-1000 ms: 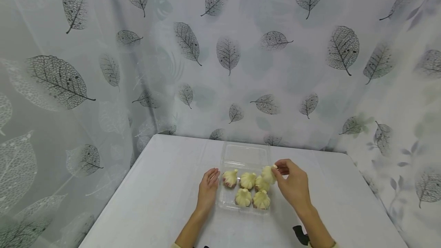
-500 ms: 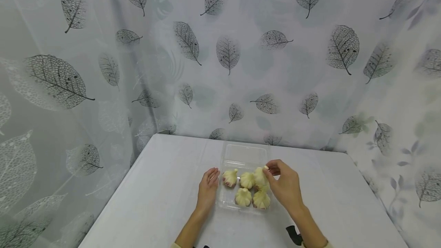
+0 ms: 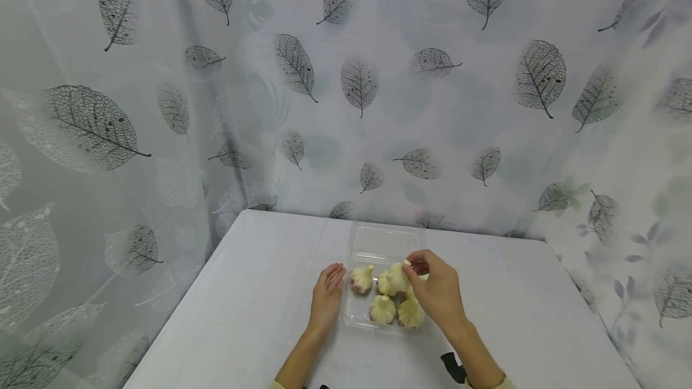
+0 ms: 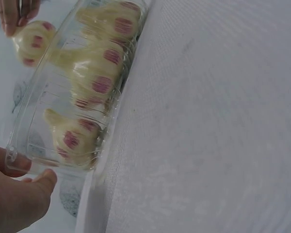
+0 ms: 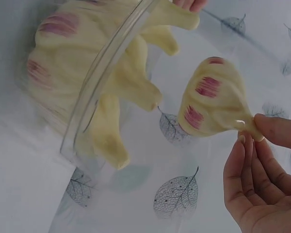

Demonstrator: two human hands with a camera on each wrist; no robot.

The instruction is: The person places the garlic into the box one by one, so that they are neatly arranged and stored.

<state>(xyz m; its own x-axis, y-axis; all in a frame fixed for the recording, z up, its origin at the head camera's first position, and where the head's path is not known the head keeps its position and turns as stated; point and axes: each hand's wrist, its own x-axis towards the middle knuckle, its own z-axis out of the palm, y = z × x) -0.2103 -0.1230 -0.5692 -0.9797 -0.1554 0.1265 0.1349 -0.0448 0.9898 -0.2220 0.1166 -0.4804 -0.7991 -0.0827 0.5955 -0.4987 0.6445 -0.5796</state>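
My right hand [image 3: 439, 293] pinches a pale yellow garlic bulb [image 3: 397, 278] by its stem, between thumb and fingertips. In the right wrist view this bulb [image 5: 213, 99], with purple patches, hangs clear of the container rim. Below it, a clear plastic container [image 3: 357, 318] holds several similar bulbs, including a garlic bulb [image 3: 361, 280] at its left and another bulb [image 3: 382, 310] near the front. My left hand [image 3: 326, 299] rests beside the container's left wall, fingers extended. In the left wrist view its thumb and a finger [image 4: 19, 164] are at the container's end.
A clear lid [image 3: 386, 240] stands folded back behind the container. The white table [image 3: 270, 293] extends on both sides, up to a leaf-patterned curtain [image 3: 346, 107] at the back. A dark strap [image 3: 453, 368] hangs by the right wrist.
My right hand has carried the garlic bulb leftward over the container, from its right edge to above the middle of the back row. My left hand has stayed in place.
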